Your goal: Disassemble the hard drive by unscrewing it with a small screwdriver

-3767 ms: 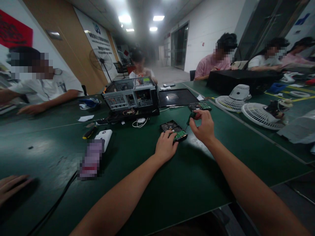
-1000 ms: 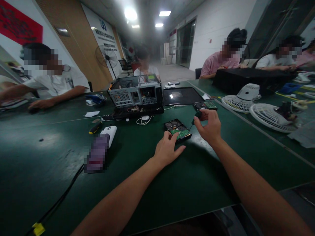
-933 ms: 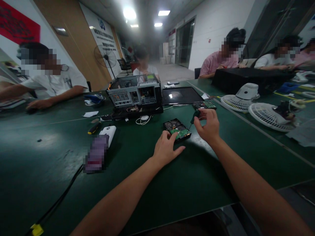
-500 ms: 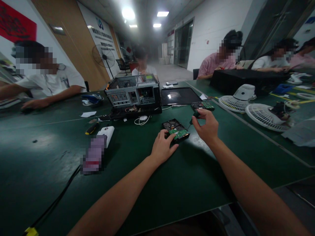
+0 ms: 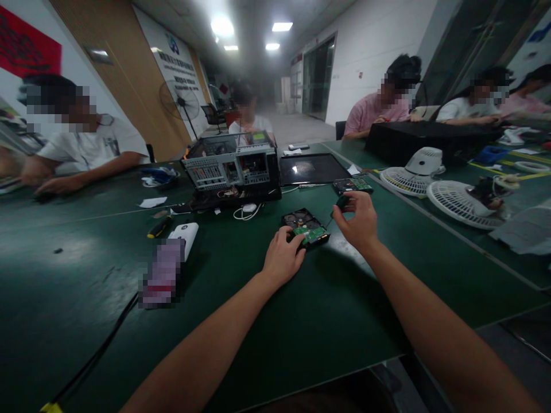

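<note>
A hard drive (image 5: 310, 232) lies on the green table with its circuit board facing up. My left hand (image 5: 284, 252) grips the near-left edge of the drive, fingers over the board side and thumb low along the edge. Between the pinched fingers of my right hand (image 5: 359, 221) is a screwdriver (image 5: 341, 202) with a dark handle. Its thin shaft slants down toward the right edge of the drive; whether the tip touches is too small to tell. Another hard drive (image 5: 353, 185) lies beyond my right hand.
An opened computer case (image 5: 235, 166) stands ahead, beside a black panel (image 5: 316, 167). To the left are a yellow-black screwdriver (image 5: 159, 227) and a white device (image 5: 186, 238) with a blurred purple item. White fan parts (image 5: 460, 203) lie right. Several people sit around the table.
The view has shifted slightly. My left thumb has drawn in a little toward the drive. My right hand keeps hold of the screwdriver at nearly the same spot.
</note>
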A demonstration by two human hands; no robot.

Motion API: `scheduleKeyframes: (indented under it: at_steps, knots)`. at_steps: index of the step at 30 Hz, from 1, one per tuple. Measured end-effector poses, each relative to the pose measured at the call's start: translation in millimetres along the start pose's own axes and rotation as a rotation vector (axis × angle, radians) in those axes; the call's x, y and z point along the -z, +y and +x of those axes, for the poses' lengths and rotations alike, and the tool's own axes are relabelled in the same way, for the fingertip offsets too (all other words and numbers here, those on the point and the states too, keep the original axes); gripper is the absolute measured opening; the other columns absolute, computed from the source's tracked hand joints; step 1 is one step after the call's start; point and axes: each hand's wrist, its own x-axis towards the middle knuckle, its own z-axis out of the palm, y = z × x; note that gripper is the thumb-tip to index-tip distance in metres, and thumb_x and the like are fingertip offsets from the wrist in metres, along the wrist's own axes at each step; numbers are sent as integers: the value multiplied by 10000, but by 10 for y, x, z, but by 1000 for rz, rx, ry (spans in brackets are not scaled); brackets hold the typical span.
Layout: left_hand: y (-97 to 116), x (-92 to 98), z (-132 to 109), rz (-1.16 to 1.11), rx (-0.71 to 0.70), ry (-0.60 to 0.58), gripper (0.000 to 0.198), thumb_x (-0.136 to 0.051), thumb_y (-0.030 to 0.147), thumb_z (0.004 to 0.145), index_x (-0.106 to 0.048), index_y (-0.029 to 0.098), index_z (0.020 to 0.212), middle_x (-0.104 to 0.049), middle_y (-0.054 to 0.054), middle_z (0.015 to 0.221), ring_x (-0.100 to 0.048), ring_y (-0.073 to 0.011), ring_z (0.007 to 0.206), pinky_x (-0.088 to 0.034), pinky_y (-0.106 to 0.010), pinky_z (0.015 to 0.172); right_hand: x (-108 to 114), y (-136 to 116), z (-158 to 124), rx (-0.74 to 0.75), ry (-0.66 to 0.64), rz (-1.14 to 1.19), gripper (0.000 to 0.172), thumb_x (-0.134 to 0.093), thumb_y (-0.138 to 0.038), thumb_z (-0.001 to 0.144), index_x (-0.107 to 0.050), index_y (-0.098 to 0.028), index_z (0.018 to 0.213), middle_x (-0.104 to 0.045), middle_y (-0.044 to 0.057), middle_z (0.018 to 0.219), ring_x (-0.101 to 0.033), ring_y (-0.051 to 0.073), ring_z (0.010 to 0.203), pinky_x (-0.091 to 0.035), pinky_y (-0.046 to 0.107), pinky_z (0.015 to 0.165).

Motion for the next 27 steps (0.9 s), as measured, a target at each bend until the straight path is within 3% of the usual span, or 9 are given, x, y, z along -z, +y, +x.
scheduleKeyframes:
  at_steps: [8, 14, 23, 27]
  knots:
    - [23, 24, -7, 9, 39, -25, 416, -588, 314, 959, -585, 256, 1371, -405, -129, 1455, -526, -307, 1268, -491, -480, 1072, 4, -44, -2, -35, -9, 31, 403, -686, -315, 864, -538, -209, 1223, -561, 106, 1169, -654, 204, 865, -627, 385, 707]
    - [38, 0, 51, 8, 90, -16, 370, -635, 410, 958, -632, 264, 1298, -425, -114, 1424, -515, -306, 1272, -485, -465, 1074, -5, -78, -2, -29, 4, 4, 463, -710, -336, 848, -531, -214, 1258, -548, 105, 1154, -635, 211, 882, -627, 385, 710]
    - [-16, -8, 55, 36, 95, -11, 340, -624, 342, 967, -625, 265, 1297, -421, -112, 1424, -509, -300, 1264, -485, -457, 1063, 72, -79, 21, 12, 154, 18, 458, -717, -333, 841, -545, -234, 1253, -544, 83, 1115, -607, 217, 887, -597, 383, 722]
    - [-54, -20, 51, 90, 166, -37, 391, -553, 259, 982, -561, 268, 1373, -410, -130, 1451, -474, -327, 1311, -487, -488, 1047, 60, 28, 34, -85, 71, -48, 444, -695, -328, 836, -564, -210, 1244, -557, 92, 1094, -595, 225, 868, -576, 414, 784]
